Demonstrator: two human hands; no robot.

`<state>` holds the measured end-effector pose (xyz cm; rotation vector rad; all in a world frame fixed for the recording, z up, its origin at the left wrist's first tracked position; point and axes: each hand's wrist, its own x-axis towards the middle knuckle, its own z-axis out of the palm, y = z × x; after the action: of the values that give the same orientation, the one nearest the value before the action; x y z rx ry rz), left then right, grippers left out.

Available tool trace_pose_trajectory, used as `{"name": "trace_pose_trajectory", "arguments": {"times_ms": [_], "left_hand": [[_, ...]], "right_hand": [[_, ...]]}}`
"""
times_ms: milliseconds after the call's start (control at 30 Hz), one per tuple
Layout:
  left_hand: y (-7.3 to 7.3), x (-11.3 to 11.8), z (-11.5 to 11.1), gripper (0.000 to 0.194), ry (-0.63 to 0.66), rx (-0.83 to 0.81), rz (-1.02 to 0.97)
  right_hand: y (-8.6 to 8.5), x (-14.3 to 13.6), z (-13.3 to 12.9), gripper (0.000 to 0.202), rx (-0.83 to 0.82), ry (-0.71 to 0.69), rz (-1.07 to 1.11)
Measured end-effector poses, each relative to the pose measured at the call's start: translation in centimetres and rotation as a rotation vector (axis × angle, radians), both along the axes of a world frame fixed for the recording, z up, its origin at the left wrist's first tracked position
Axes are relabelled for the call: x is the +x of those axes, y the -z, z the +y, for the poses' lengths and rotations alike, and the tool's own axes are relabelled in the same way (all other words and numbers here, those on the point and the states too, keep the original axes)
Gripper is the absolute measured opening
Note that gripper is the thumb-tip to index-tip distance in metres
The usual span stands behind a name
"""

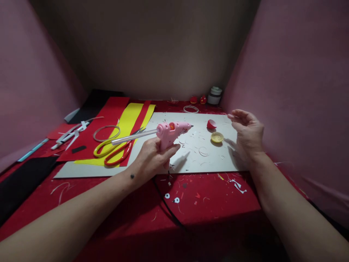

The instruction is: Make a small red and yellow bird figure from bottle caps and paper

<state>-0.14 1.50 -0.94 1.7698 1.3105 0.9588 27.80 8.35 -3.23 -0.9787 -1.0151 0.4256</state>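
The left hand (152,157) grips the pink glue gun (166,136) at centre; the right hand (248,134), at right, is loosely open.

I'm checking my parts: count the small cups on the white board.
2: the red cup on the white board; the yellow cup, just nearer the camera, left of the right hand.

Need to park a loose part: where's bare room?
Red cloth looks bare between the white scraps and its front edge; so does a narrow board strip before the yellow paper. Crowded: left, with scissors, and the littered middle under the pink glue gun.
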Motion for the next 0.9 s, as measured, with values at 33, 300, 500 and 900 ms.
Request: {"name": "trace_pose_trajectory", "arguments": {"times_ms": [33, 300, 500, 900], "left_hand": [[0.0, 0.0, 0.0, 0.035, 0.004, -0.005, -0.002], [-0.3, 0.1, -0.2, 0.038, 0.015, -0.048, 0.001], [-0.5, 0.0, -0.3, 0.040, 0.030, -0.012, -0.011], [-0.5, 0.1, -0.1, 0.037, 0.025, 0.010, -0.002]], "right_hand": [[-0.1, 0.1, 0.1, 0.033, 0.020, -0.010, 0.039], [-0.7, -1.3, -1.0, 0.023, -0.033, -0.073, 0.166], [-1.5, -3.6, -4.3, 0.011, -0.040, -0.184, 0.185], [-1.8, -2.4, -8.6, 0.013, -0.187, -0.230, 0.278]]}}
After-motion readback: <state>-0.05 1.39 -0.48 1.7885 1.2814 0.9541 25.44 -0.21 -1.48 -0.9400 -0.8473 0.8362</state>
